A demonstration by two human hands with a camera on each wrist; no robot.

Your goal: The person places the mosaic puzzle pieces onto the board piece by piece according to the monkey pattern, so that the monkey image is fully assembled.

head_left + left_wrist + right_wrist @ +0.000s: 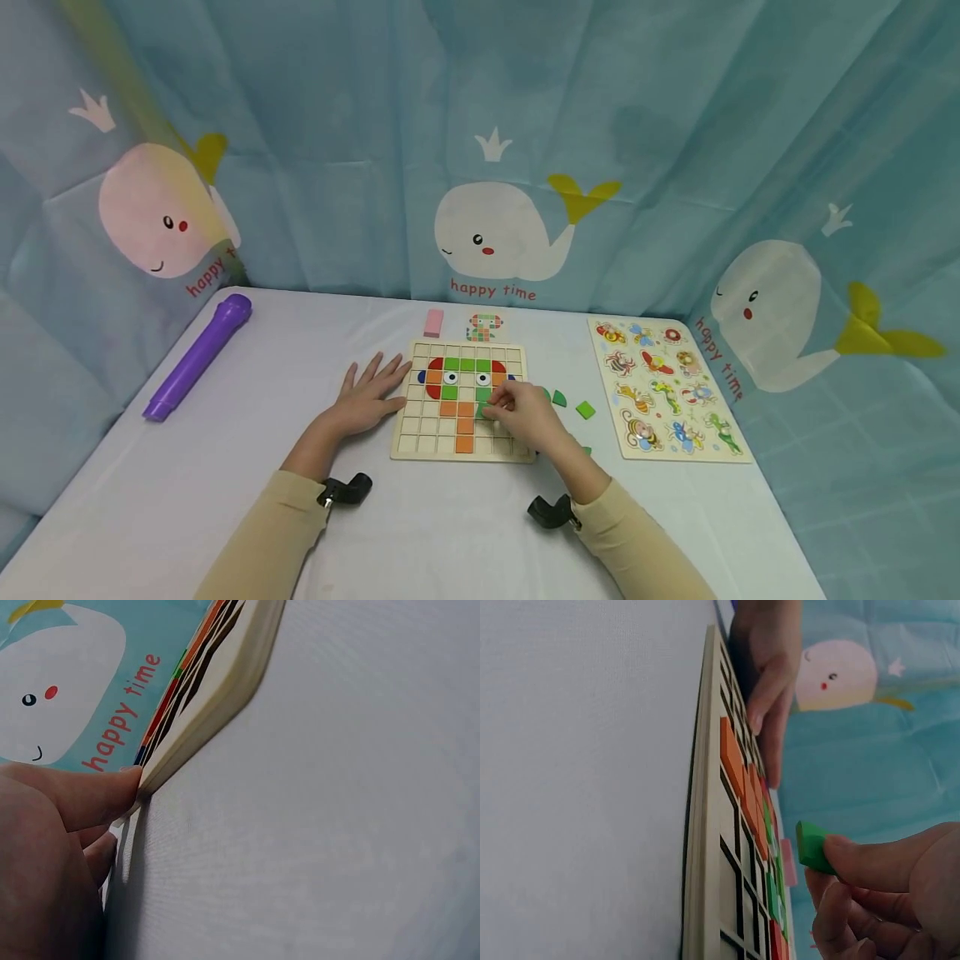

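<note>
A wooden grid board [427,447] lies on the white table, some of its cells filled with orange, green, red, blue and eye-printed pieces. My left hand [367,398] rests beside its left edge, fingers spread; in the left wrist view the thumb [112,796] touches the board's rim. Over the right half of the board, my right hand [528,414] pinches a green piece [815,847] between thumb and fingertips. The right wrist view shows this piece held above the grid. An orange column of squares [465,426] runs down the board's middle.
Loose green pieces, among them a square [586,409] and a quarter circle [559,398], lie right of the board. Behind it are a pattern card [485,327] and a pink block [433,322]. An insect puzzle board [630,446] lies right, a purple microphone-shaped tube [197,358] far left.
</note>
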